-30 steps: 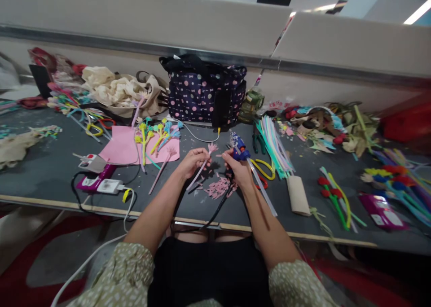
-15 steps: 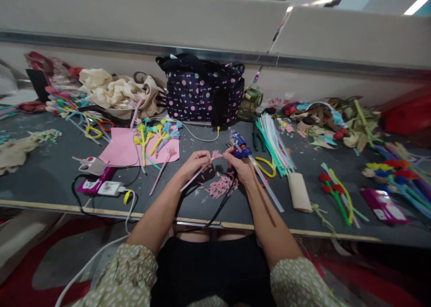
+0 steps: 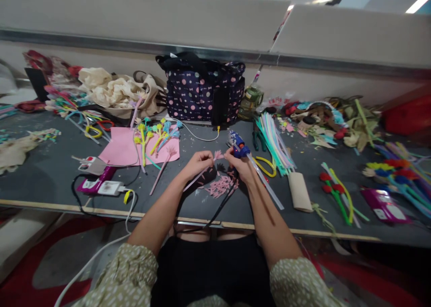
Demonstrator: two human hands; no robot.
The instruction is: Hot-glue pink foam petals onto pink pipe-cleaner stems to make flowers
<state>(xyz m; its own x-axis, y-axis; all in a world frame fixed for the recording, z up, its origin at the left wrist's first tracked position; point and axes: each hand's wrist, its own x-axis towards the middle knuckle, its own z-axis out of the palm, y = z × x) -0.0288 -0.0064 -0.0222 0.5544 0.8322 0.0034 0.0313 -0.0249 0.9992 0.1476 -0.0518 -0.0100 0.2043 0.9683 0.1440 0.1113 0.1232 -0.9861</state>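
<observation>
My left hand [image 3: 199, 164] is closed around the stem of a pink pipe-cleaner flower [image 3: 218, 155], whose petals fan out toward the right. The stem slants down to the left below my fingers. In my right hand [image 3: 238, 160] is a blue hot glue gun [image 3: 239, 146], with a clear glue stick [image 3: 267, 185] poking out behind it. That hand's thumb and fingertips are at the flower's petals; whether they pinch a loose petal is too small to tell. Beneath both hands lies a heap of small pink petal pieces [image 3: 220, 186], with the gun's black cord crossing its edge.
On the left, a pink sheet [image 3: 117, 147] bears yellow and blue pipe-cleaner flowers; another pink flower [image 3: 163, 170] lies beside it. Below is a purple power strip [image 3: 97, 183]. Yellow-handled scissors [image 3: 266, 165] and bundled pipe cleaners [image 3: 276, 141] lie right. A dotted bag [image 3: 191, 91] stands behind.
The flower and my left hand have shifted slightly right. My right hand and the glue gun have moved only a little, staying close to the petals.
</observation>
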